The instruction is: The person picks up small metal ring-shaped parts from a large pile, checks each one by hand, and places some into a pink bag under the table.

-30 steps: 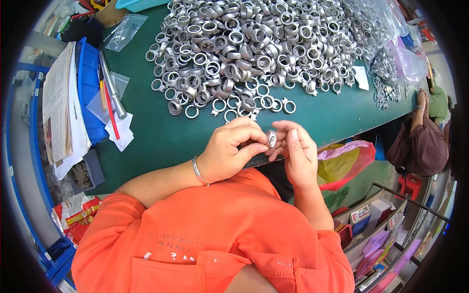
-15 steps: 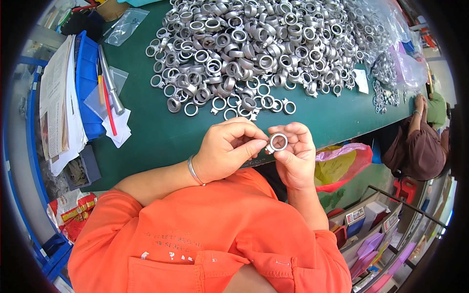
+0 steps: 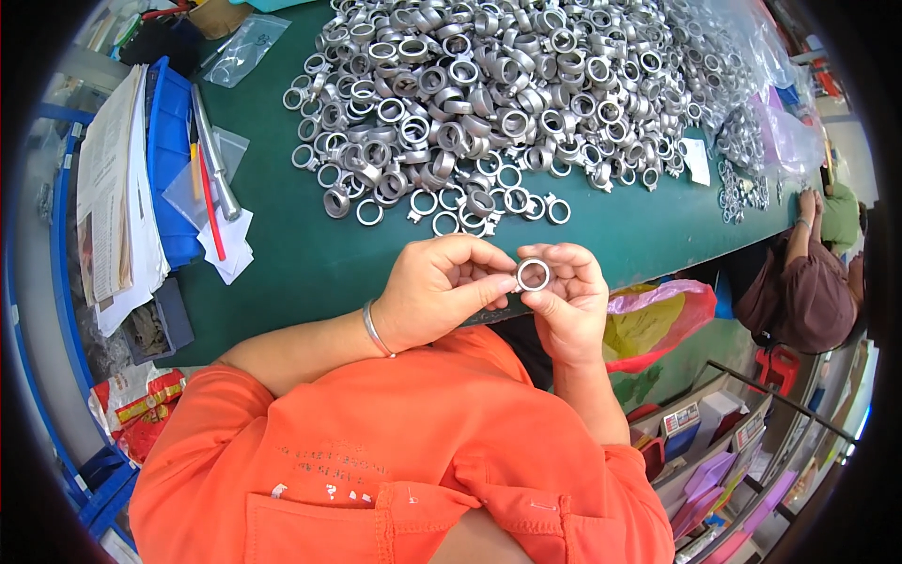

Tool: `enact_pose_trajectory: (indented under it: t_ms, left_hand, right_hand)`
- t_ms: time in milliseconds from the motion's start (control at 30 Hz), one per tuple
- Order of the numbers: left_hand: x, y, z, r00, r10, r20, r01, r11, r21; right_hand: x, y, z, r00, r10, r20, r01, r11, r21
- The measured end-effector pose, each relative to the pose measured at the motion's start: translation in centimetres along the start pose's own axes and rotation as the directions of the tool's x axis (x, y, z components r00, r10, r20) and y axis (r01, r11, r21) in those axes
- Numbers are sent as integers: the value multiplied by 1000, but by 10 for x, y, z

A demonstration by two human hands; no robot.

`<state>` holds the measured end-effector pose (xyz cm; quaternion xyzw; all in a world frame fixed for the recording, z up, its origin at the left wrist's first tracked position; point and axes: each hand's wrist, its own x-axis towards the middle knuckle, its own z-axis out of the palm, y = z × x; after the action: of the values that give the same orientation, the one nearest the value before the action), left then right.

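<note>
In front of my body I hold a grey metal ring [image 3: 533,289] with a small lug on its side, its round opening facing up toward me. My right hand [image 3: 575,305] grips its right side between thumb and fingers. At the lug on the ring's left, the thumb and forefinger of my left hand [image 3: 442,287] are pinched, hiding most of that part. Just beyond my hands, a large heap of similar metal rings [image 3: 451,132] covers the far part of the green table [image 3: 291,263], with loose ones at its near edge.
On the left are a blue tray [image 3: 169,169], papers [image 3: 113,188], a red pen [image 3: 209,207] and a metal rod [image 3: 214,155]. A pink-rimmed bag [image 3: 658,324] hangs open beyond the table's edge on the right. Another person [image 3: 799,291] sits farther right.
The ring is tilted slightly differently and has shifted a little toward my left hand. Both hands keep their hold in nearly the same place.
</note>
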<state>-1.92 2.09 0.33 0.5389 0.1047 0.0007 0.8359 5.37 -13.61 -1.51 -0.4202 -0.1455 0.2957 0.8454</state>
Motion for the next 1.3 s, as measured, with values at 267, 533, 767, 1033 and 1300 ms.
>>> enact_pose_trajectory:
  t_ms: [267,533,767,1033,1300]
  left_hand:
    - [1,5,-3,993,-119,-6,119,990,-81]
    - [2,6,0,987,-157,-39,157,988,-8]
    - [5,0,-4,996,-61,-66,52,991,-121]
    - [3,3,-7,988,34,-151,-44,997,-64]
    - [9,0,-14,931,173,-320,-220,969,-115]
  right_hand:
    - [1,-1,4,1000,-13,-16,11,997,-83]
    - [17,-14,3,997,-53,56,65,971,-230]
    - [106,-128,-9,929,-210,-305,49,886,-461]
    - [205,-239,-71,759,-594,-264,469,782,-411]
    - [62,-87,2,968,145,205,133,397,-908]
